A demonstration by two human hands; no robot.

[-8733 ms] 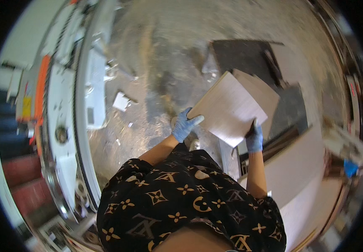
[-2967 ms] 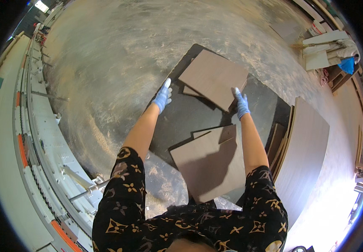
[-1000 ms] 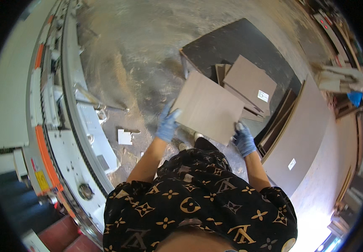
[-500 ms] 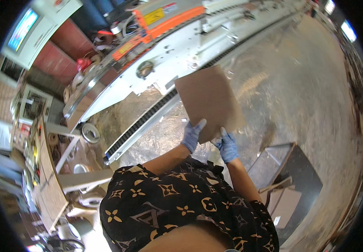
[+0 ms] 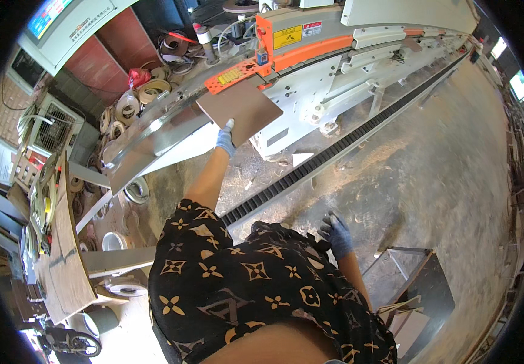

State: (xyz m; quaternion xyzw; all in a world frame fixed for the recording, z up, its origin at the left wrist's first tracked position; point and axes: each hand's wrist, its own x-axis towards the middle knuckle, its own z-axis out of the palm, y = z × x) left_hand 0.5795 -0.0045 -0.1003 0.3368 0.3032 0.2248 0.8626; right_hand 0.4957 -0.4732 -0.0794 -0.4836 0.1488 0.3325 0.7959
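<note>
The left hand (image 5: 225, 141) holds the brown panel (image 5: 243, 110) by its near edge, thumb on top, beside the orange machine guard (image 5: 230, 77). The right hand (image 5: 336, 235), half-curled and empty, hangs above the floor (image 5: 437, 176).

Our left arm (image 5: 204, 185) extended, right arm (image 5: 354, 276) closer in
Left hand (image 5: 225, 141) gloved, thumb outstretched; right hand (image 5: 337, 236) gloved, fingers loosely bent.

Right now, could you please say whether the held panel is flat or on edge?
Roughly flat: the panel shows its broad face upward, the left hand gripping it.
</note>
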